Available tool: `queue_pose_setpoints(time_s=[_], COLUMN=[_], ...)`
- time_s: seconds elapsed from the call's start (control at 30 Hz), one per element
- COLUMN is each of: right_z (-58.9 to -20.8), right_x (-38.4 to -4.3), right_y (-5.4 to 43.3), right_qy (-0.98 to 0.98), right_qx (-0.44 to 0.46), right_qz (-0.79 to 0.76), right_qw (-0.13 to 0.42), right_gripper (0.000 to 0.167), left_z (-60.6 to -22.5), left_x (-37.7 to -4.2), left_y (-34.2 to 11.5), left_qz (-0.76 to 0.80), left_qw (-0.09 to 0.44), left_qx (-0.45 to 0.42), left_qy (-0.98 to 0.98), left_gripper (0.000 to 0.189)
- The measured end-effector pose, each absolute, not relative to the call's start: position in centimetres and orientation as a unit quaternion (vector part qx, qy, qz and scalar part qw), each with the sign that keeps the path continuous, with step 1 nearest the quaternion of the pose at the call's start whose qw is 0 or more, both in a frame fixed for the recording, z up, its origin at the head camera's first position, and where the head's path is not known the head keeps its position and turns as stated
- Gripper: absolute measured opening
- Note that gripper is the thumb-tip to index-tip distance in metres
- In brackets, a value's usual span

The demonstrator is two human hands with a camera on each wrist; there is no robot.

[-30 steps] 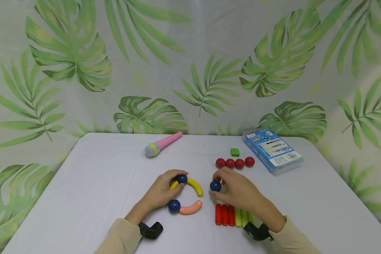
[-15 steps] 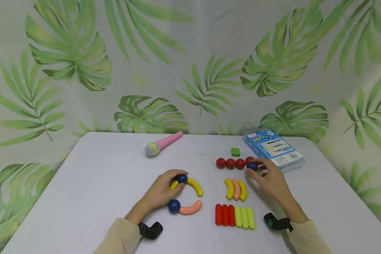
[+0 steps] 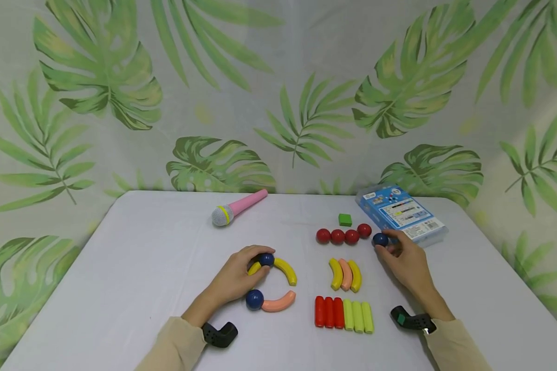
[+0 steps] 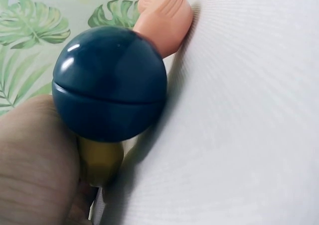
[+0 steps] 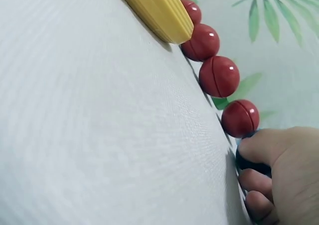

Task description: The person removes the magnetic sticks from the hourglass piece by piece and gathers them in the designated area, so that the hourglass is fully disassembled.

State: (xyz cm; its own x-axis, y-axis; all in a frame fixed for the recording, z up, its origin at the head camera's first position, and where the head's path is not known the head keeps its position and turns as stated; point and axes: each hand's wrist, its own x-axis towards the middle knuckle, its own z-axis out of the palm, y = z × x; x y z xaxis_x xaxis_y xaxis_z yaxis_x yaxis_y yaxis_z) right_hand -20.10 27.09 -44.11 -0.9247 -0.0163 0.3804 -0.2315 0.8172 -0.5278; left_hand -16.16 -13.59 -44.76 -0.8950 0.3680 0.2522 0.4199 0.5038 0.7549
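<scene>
My left hand [image 3: 236, 273] holds a dark blue ball [image 3: 266, 259] between fingers and thumb, with a yellow curved piece [image 3: 285, 271] on its right and another partly hidden by the hand. Below it, a second blue ball [image 3: 255, 300], large in the left wrist view, has a pink curved piece [image 3: 280, 302] against its right side. At the right, my right hand [image 3: 409, 263] pinches a third blue ball [image 3: 379, 240] just past the end of several red balls [image 3: 337, 237]. In the right wrist view the thumb partly covers that blue ball [image 5: 249, 164].
Yellow and pink curved pieces [image 3: 346, 274] lie side by side in front of the red balls. Nearer are red sticks [image 3: 329, 312] and light green sticks [image 3: 358, 316]. Behind stand a green block [image 3: 345, 220], a blue box [image 3: 401, 214] and a pink microphone [image 3: 239, 207].
My right hand has carried its blue ball from the middle to the right and back, uncovering the curved pieces. The rightmost red ball has shifted slightly back. My left hand has stayed put.
</scene>
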Motion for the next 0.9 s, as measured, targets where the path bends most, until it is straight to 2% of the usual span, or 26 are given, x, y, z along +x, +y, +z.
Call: queue_pose_setpoints(time_s=[0.53,0.9], right_z=[-44.71,-44.04], right_x=[-20.22,-19.91], right_y=[27.44,27.0], right_qy=[-0.935,-0.926], right_qx=[0.084,0.11], right_qz=[0.29,0.291], right_qw=[0.188,0.212], right_gripper=[0.052,0.05], left_z=[-44.95,-44.61], left_x=[-16.25,-16.06], left_y=[-13.54,-13.59], left_qz=[-0.44,-0.443], left_qw=[0.028,0.019], left_qx=[-0.226,-0.22], left_qy=[-0.869,-0.869], left_gripper=[0.039,0.04])
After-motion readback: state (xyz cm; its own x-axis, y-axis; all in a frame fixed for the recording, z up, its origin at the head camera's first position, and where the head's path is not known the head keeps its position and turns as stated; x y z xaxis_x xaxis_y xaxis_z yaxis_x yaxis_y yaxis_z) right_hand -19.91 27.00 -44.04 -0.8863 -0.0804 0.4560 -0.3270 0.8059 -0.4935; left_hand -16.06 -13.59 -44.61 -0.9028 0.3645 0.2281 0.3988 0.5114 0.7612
